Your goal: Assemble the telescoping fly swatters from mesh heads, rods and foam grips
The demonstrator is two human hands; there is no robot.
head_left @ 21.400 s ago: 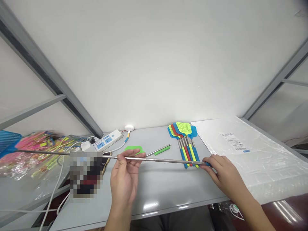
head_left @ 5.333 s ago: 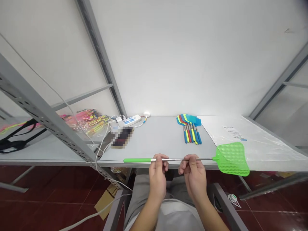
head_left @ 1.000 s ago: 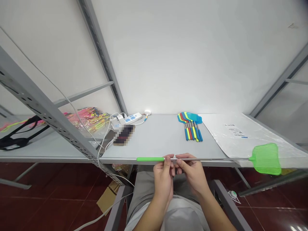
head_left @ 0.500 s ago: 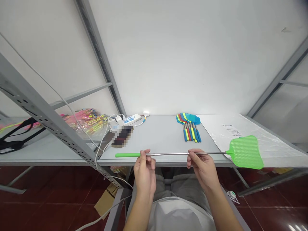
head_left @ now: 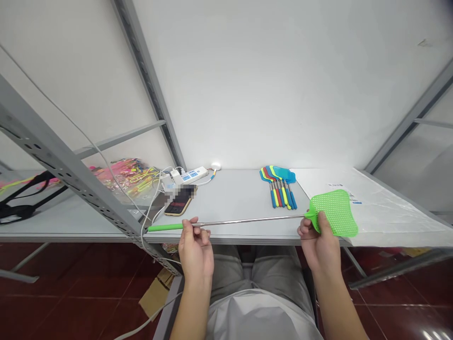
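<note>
At table edge (head_left: 251, 239), left hand (head_left: 196, 252) gripping green swatter (head_left: 247, 220), right hand (head_left: 322, 250) pinching its mesh (head_left: 336, 210), fingers (head_left: 305, 229) partly hidden

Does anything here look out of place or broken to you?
Mostly one thing: a white cable droops loosely over the table's front edge beside the metal post, which looks untidy and might snag. The held green fly swatter shows no visible break, and the bunched fly swatters lie neatly together.

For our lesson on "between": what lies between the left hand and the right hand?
Between left hand and right hand, the swatter's metal rod, seen in the head view.
</note>
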